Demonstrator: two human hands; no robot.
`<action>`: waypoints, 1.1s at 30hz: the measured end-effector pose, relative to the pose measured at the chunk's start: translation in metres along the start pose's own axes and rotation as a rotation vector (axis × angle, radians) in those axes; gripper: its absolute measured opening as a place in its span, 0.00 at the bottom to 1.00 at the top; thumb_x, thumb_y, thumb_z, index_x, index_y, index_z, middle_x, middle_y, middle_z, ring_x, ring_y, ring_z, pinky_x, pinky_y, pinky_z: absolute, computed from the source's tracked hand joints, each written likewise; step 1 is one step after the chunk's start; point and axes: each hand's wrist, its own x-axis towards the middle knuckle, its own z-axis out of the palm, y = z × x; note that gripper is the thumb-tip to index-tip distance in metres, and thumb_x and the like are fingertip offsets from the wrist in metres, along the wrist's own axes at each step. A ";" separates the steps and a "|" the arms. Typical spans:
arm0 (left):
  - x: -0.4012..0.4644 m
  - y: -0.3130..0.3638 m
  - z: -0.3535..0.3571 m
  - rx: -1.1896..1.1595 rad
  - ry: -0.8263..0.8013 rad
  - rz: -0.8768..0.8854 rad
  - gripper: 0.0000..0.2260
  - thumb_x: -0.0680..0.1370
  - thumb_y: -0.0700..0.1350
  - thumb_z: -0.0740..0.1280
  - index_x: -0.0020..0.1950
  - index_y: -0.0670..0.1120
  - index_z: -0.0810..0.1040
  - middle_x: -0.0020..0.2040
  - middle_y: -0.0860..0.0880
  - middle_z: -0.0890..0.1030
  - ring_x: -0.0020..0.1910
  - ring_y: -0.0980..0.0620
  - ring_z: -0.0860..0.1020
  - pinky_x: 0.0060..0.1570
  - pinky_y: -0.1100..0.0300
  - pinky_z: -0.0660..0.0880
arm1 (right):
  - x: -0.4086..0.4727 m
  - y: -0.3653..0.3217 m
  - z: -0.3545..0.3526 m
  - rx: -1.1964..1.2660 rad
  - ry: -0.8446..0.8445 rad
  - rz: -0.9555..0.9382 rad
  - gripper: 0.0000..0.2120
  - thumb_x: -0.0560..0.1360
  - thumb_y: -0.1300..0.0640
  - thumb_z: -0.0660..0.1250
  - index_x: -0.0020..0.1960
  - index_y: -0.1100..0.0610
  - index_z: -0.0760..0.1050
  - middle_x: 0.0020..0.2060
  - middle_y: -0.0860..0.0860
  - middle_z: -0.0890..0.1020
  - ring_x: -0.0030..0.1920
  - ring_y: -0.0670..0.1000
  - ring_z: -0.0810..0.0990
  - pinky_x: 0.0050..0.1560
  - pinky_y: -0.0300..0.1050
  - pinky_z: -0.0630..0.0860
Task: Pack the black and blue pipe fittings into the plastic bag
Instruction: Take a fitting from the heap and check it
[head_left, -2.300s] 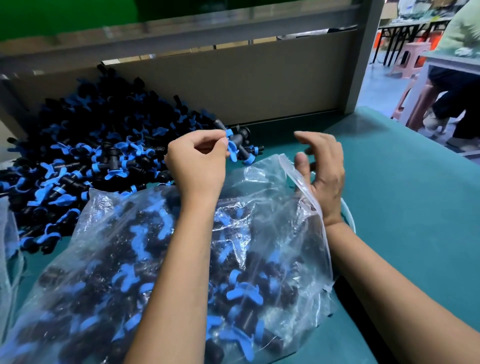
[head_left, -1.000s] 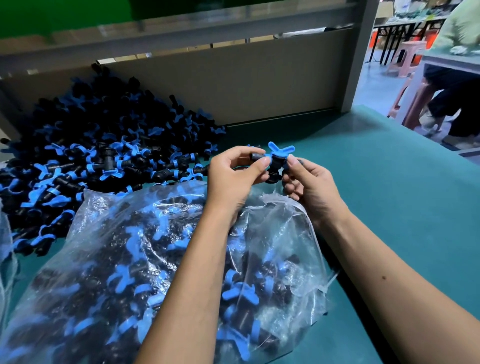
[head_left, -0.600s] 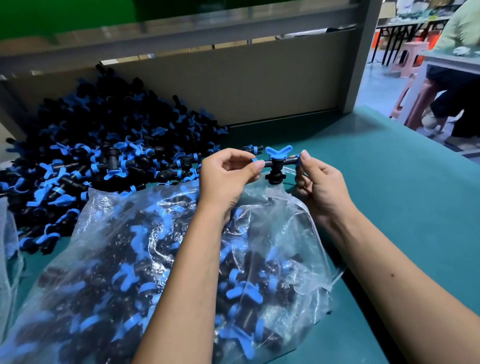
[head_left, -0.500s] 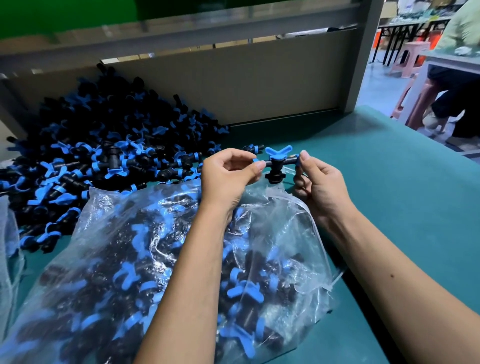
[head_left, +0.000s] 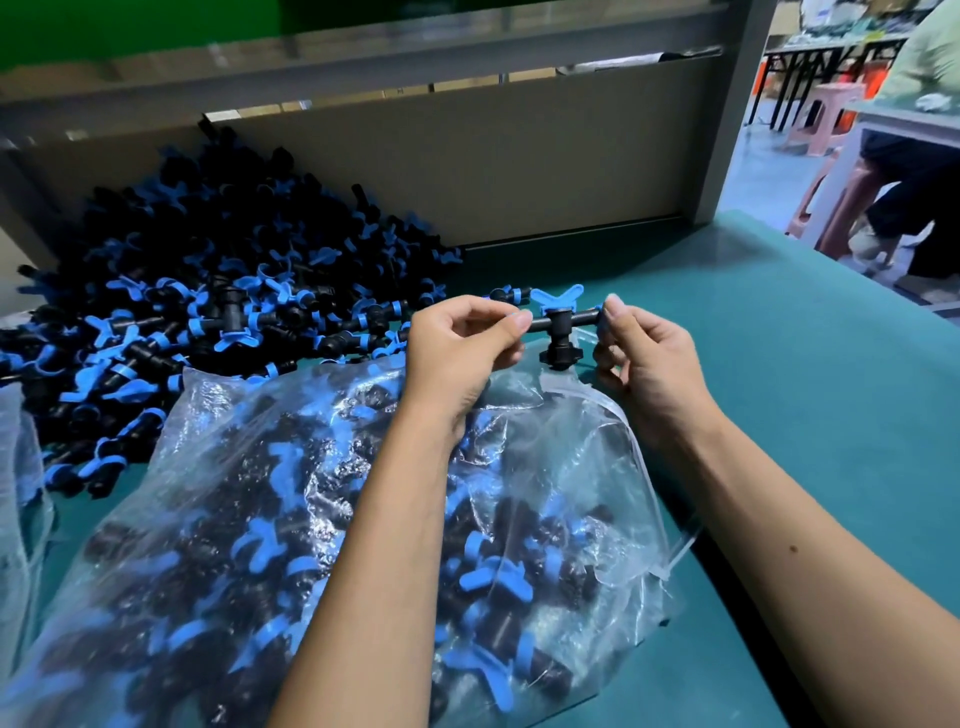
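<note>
One black pipe fitting (head_left: 558, 325) with a blue butterfly handle on top is held level between both hands, just above the bag's open mouth. My left hand (head_left: 462, 345) pinches its left end, my right hand (head_left: 641, 353) pinches its right end. The clear plastic bag (head_left: 618, 457) lies on the table under my forearms, filled with several black and blue fittings. A big loose pile of the same fittings (head_left: 208, 306) covers the table's far left.
The green table (head_left: 805, 415) stretches to the right. A grey panel (head_left: 493, 156) and post (head_left: 727, 114) close the back. Another plastic bag's edge (head_left: 21, 493) shows at the left. A seated person (head_left: 914, 171) and pink stools are beyond the right edge.
My left hand picked a fitting from beside the pile and brought it right. My right hand then took its other end. Over the last half second the hands hold still.
</note>
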 end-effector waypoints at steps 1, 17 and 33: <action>-0.001 0.000 0.005 -0.019 0.041 -0.006 0.03 0.75 0.35 0.77 0.42 0.39 0.85 0.32 0.47 0.83 0.31 0.53 0.80 0.38 0.62 0.82 | 0.000 0.001 0.001 -0.002 -0.015 -0.010 0.09 0.76 0.47 0.72 0.41 0.52 0.80 0.35 0.49 0.74 0.33 0.46 0.70 0.36 0.41 0.66; -0.014 0.008 0.022 0.766 -0.353 0.220 0.38 0.59 0.32 0.46 0.51 0.59 0.85 0.66 0.49 0.72 0.66 0.50 0.66 0.68 0.60 0.63 | 0.011 -0.008 -0.018 0.735 0.102 0.467 0.18 0.85 0.47 0.56 0.50 0.61 0.75 0.35 0.52 0.72 0.23 0.42 0.66 0.18 0.33 0.62; -0.003 0.018 0.019 0.358 0.078 0.463 0.11 0.65 0.33 0.56 0.31 0.48 0.71 0.44 0.45 0.76 0.41 0.53 0.72 0.43 0.59 0.69 | -0.011 -0.023 -0.001 -0.119 -0.382 0.322 0.12 0.79 0.65 0.63 0.41 0.60 0.83 0.32 0.56 0.76 0.30 0.45 0.70 0.30 0.36 0.67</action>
